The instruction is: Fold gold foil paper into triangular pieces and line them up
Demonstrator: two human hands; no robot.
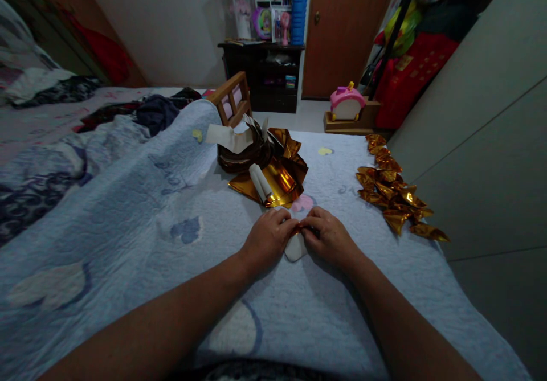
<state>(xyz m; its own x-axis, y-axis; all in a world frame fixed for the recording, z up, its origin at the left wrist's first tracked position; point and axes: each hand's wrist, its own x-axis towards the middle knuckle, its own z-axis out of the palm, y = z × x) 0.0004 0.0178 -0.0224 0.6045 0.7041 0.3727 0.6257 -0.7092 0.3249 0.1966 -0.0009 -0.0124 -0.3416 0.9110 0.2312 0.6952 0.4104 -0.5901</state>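
My left hand [270, 234] and my right hand [328, 234] meet above the quilt, fingers closed in a pinch. Between their fingertips shows a small bit of shiny gold foil paper [296, 229], mostly hidden by the fingers. Below it is a pale rounded patch [296, 249]; I cannot tell whether it is paper or quilt print. Just beyond my hands lies a loose pile of gold foil paper [278, 177], with a curled white-backed piece [260, 181] on it. Several folded gold foil pieces [395, 196] lie in a row off to the right.
A pale blue quilt with heart prints [171, 278] covers the bed under everything. Rumpled bedding and dark clothes [156, 113] lie to the left. At the far edge stand a small wooden frame [233, 99], a dark cabinet [261, 76] and a pink toy [347, 103]. A pale panel borders the right side.
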